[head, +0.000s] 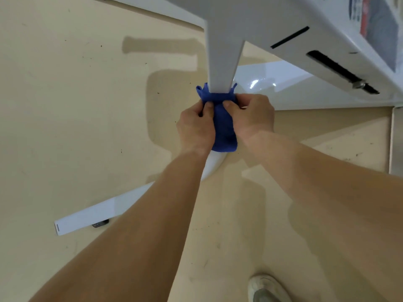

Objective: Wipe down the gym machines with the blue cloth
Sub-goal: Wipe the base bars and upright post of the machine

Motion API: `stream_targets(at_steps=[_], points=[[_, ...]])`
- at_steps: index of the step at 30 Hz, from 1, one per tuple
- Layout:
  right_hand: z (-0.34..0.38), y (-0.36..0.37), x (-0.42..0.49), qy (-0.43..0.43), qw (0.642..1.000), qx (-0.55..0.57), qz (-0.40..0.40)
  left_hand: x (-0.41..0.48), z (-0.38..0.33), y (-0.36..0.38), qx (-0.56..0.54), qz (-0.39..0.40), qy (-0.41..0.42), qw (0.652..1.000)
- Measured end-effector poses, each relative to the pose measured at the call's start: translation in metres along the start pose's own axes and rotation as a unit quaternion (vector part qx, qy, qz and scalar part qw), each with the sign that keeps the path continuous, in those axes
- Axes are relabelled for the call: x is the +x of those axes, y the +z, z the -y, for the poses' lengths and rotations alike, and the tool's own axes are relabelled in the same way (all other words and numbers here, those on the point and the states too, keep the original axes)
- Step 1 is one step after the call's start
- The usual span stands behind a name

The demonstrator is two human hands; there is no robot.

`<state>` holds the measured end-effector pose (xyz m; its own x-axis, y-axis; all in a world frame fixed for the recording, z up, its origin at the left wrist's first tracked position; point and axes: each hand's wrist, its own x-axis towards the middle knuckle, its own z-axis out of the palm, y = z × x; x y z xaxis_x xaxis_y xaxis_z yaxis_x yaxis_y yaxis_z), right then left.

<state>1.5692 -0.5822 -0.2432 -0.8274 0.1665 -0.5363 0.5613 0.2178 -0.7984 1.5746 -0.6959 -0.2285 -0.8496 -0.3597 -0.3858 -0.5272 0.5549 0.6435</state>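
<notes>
Two hands, the left hand (196, 125) and right hand (250, 114), hold the blue cloth (224, 131) wrapped round the white machine post (222, 62), low near the floor (65, 105). Both sets of fingers (208, 107) clamp the cloth. A snug wrap slid along the post should clean every side. No container shows.

Speckled beige floor (65, 105), white shoe (267, 288) on it.
</notes>
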Motion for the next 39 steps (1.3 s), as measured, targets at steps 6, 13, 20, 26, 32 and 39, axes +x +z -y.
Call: stream_targets(at_steps=[6, 13, 20, 26, 32, 39], points=[[-0.023, 0.024, -0.026, -0.012, 0.998, -0.043, -0.037, -0.023, 0.026, -0.005, 0.039, 0.002, 0.013, 0.999], [-0.057, 0.029, -0.099, 0.058, 0.994, 0.069, 0.057, -0.047, 0.051, -0.033, 0.174, 0.081, 0.057, 0.98], [-0.051, 0.032, -0.064, 0.067, 0.997, 0.038, 0.003, -0.026, 0.044, -0.029, 0.131, 0.124, 0.049, 0.982], [-0.042, 0.027, -0.101, 0.023, 0.997, 0.059, 0.052, -0.021, 0.06, -0.038, 0.213, 0.159, 0.008, 0.964], [-0.035, 0.029, -0.098, 0.013, 0.999, 0.022, 0.045, -0.032, 0.053, -0.036, 0.156, 0.149, -0.016, 0.976], [-0.055, 0.036, -0.08, 0.047, 0.996, 0.043, 0.055, -0.075, 0.051, -0.035, 0.201, 0.06, 0.136, 0.968]])
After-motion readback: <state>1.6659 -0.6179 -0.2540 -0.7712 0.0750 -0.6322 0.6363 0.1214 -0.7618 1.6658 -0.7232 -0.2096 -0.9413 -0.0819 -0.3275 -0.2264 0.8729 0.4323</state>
